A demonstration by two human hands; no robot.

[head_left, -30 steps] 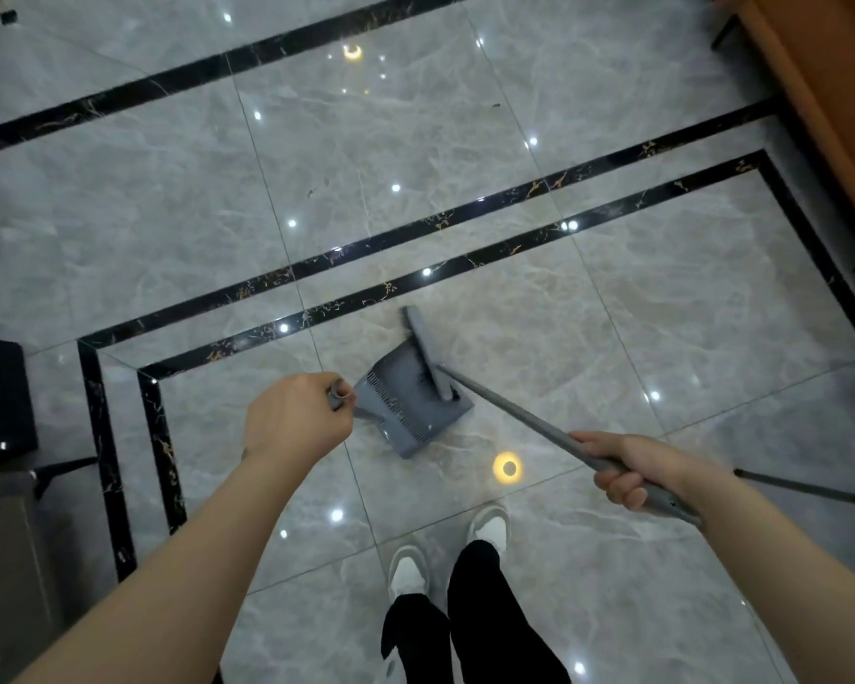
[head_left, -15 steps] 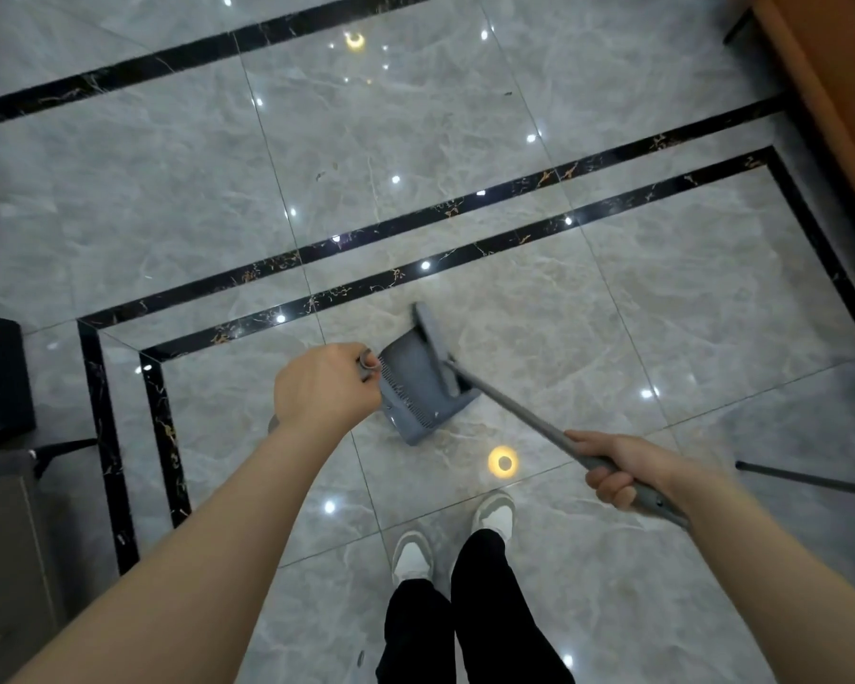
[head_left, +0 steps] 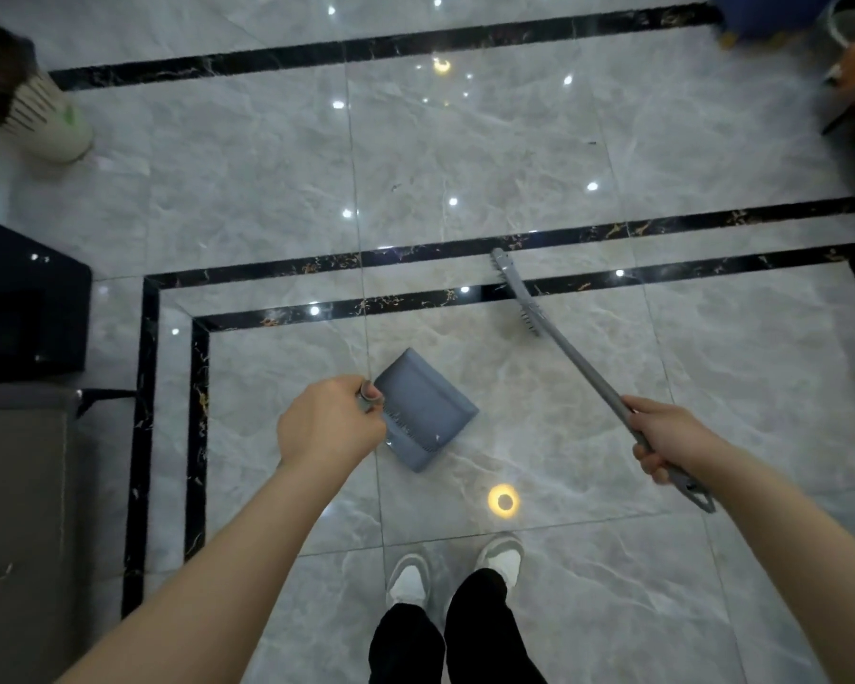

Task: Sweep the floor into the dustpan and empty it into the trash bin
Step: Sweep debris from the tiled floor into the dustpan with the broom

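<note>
At frame centre, the grey dustpan [head_left: 423, 412] is held just off or on the marble floor [head_left: 514, 155], mouth toward 1 o'clock; contact cannot be told. Its handle top is clamped in the curled fingers of the left hand [head_left: 329, 427]. The broom [head_left: 559, 338] handle is gripped by the right hand [head_left: 662, 444], fingers wrapped round it, with the head at 1 o'clock of the pan, well apart from it, across the black inlay strips.

Risks, judged: debris is tiny and dark, e.g. a speck [head_left: 592, 142] at 12–1 o'clock, so it could be missed on the veined marble; if the pan lip is not seated flat, dust is pushed under it; a tilted pan could spill on the carry.

Containers: nothing can be made out in the pan. A pale slotted bin [head_left: 53, 125] with a dark liner stands at 10 o'clock; contents hidden.
</note>
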